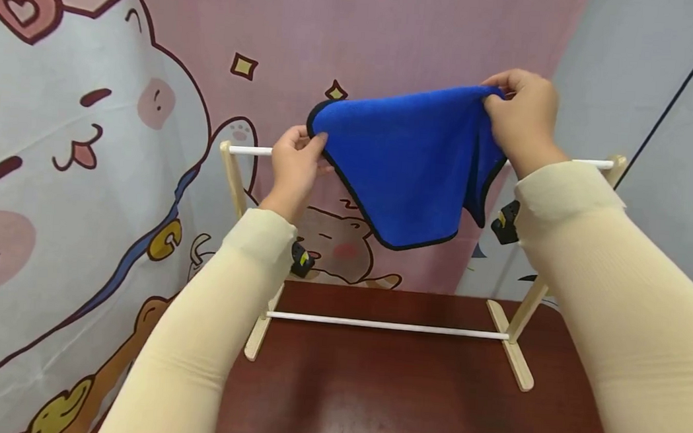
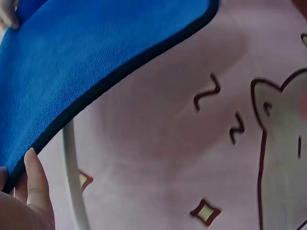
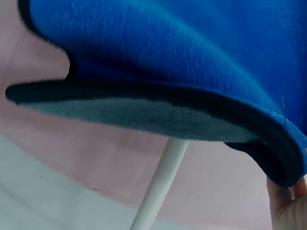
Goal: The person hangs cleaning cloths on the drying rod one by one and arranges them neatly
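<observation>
The left hand (image 1: 295, 164) pinches the left edge of a blue, plush-looking cloth with dark edging (image 1: 403, 167), thumb in front and fingers behind, the gap between them closed down to the fabric. The right hand (image 1: 525, 115) has thumb and fingers closed on its upper right part, higher than the left. Between them the cloth hangs in the air, its top line drawn nearly straight, a loose fold dropping beneath the right hand; the right wrist view shows a greyish underside. It should handle as light, soft and limp, its nap giving decent grip, with nothing fragile about it; the bound edges near the upper corners look the best places to hold, since the middle would probably bunch. Behind the cloth runs a white upper rod (image 1: 251, 150) of a pale wooden rack (image 1: 233, 180); whether they touch, I cannot tell. The rack stands on a dark reddish-brown bench (image 1: 365, 390), before a pink cartoon-printed backdrop (image 1: 411, 41)
</observation>
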`<state>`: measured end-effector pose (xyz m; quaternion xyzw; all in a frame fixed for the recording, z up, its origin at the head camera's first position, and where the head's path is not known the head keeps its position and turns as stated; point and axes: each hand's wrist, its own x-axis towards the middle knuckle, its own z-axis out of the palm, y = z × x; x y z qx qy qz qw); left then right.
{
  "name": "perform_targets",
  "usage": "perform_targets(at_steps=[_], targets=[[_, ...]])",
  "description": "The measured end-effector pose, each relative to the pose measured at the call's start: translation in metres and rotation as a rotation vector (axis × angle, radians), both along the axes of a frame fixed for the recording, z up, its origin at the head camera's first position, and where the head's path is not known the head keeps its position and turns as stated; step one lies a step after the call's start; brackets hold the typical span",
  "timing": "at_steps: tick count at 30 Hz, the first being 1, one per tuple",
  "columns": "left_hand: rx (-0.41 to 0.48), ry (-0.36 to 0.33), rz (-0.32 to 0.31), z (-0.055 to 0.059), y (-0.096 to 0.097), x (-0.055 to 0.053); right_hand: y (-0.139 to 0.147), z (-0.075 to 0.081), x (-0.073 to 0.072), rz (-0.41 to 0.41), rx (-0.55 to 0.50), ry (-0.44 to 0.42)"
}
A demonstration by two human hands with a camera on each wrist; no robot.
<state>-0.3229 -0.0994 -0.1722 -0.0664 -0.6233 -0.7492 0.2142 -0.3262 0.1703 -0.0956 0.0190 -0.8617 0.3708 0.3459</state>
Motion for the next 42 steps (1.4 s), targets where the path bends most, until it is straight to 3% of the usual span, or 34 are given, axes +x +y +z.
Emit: perform_targets(at_steps=[8,14,23,28,35,42], targets=[[-0.161,-0.049,0.072,0.034,-0.019,-0.016,0.004,-0.013,-0.004,0.052,0.123,-0.047],[-0.253,-0.076,0.122,0.048,-0.023,-0.025,0.003,-0.024,-0.008,0.07,0.155,-0.03],[-0.394,-0.136,0.226,0.044,-0.014,-0.035,0.003,-0.033,-0.017,0.1,0.222,-0.1],[-0.445,-0.149,0.237,0.039,-0.014,-0.04,0.005,-0.033,-0.018,0.118,0.269,-0.181],[-0.513,-0.249,0.235,0.04,-0.013,-0.038,0.011,-0.032,-0.016,0.152,0.328,-0.252],[-0.621,-0.228,0.247,0.036,-0.013,-0.041,0.026,-0.04,-0.011,0.151,0.372,-0.256]])
